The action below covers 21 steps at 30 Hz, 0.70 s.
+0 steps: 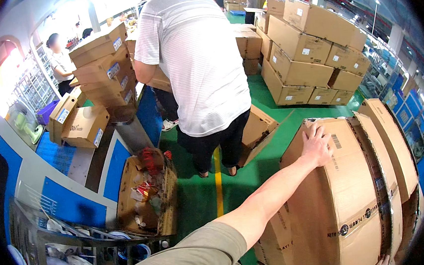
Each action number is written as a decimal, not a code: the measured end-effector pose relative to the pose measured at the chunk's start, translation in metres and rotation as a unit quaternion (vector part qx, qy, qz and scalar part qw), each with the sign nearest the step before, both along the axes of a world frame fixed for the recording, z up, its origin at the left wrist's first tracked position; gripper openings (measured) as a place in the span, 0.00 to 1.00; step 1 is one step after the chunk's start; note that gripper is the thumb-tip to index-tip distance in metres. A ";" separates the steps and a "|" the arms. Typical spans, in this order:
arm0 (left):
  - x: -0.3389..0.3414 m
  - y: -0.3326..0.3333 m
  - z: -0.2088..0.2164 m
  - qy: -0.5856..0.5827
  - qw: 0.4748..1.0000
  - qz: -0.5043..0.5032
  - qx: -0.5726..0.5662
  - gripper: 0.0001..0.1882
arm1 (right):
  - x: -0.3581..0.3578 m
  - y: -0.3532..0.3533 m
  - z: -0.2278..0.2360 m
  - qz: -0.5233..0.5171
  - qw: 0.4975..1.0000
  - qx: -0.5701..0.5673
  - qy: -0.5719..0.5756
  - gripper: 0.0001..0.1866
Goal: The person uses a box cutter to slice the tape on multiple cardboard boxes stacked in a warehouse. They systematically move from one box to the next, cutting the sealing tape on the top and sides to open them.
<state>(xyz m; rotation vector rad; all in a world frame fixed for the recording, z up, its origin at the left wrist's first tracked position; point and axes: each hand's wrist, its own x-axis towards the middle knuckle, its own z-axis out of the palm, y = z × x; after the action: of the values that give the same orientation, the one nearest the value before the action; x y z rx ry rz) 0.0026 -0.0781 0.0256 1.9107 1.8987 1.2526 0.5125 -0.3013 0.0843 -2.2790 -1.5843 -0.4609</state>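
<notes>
A large brown cardboard box [348, 186] with black printing stands at my right side. My left hand [317, 145] reaches across to its far end, fingers bent over the upper edge. At the near end, by the bottom of the view, only a few fingers of my right hand [383, 262] show, curled at the box's edge. More cardboard boxes [387, 143] stand pressed against its right side, and another cardboard panel [275, 242] shows low on its left.
A person in a striped shirt [196, 59] stands ahead, back turned, beside an open carton [257, 131]. Stacked boxes [310, 50] rise behind at right, others [102, 66] at left. A carton of scraps [166, 211] lies left of the yellow floor line [218, 182], near a metal rack [76, 243].
</notes>
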 end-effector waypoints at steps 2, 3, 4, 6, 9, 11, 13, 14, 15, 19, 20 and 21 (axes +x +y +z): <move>0.000 0.000 -0.001 0.001 1.000 0.000 0.002 0.26 | 0.015 0.001 -0.009 0.022 1.000 0.014 -0.017 0.17; 0.000 0.000 -0.001 0.000 1.000 -0.001 0.003 0.26 | 0.013 0.001 -0.008 0.028 0.999 0.013 -0.029 0.14; 0.000 0.000 0.000 0.002 1.000 -0.001 0.003 0.26 | 0.020 0.002 -0.011 0.027 0.999 0.013 -0.030 0.14; 0.001 0.001 -0.001 0.003 1.000 -0.002 0.005 0.26 | 0.027 0.002 -0.014 0.058 0.998 0.011 -0.030 0.12; 0.001 0.001 -0.001 0.000 1.000 0.005 0.010 0.26 | 0.023 0.001 -0.015 0.068 0.996 0.037 -0.036 0.10; 0.000 0.001 0.000 -0.008 1.000 -0.011 -0.022 0.26 | 0.019 0.000 -0.012 0.078 0.993 0.037 -0.085 0.10; 0.000 0.001 -0.002 -0.002 1.000 -0.001 -0.006 0.26 | 0.013 0.000 -0.010 0.084 0.991 0.052 -0.086 0.10; 0.000 0.001 -0.003 0.005 1.000 0.008 0.009 0.26 | 0.014 0.001 -0.010 0.085 0.991 0.053 -0.086 0.10; -0.001 0.002 -0.004 0.005 1.000 0.009 0.010 0.26 | 0.017 0.002 -0.010 0.092 0.990 0.053 -0.092 0.10; 0.003 0.001 0.001 -0.003 1.000 -0.007 -0.009 0.27 | 0.041 0.000 -0.021 0.103 0.984 0.051 -0.139 0.11; 0.001 0.000 0.000 -0.001 1.000 -0.003 -0.010 0.27 | 0.035 0.001 -0.020 0.106 0.984 0.052 -0.135 0.11; 0.000 0.000 0.001 0.000 1.000 -0.003 -0.010 0.27 | 0.023 0.000 -0.015 0.079 0.989 0.043 -0.116 0.13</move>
<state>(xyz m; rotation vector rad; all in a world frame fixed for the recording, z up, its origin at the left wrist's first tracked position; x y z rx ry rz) 0.0031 -0.0782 0.0262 1.9068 1.8962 1.2270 0.5353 -0.3018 0.0697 -2.0793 -1.8001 -0.7596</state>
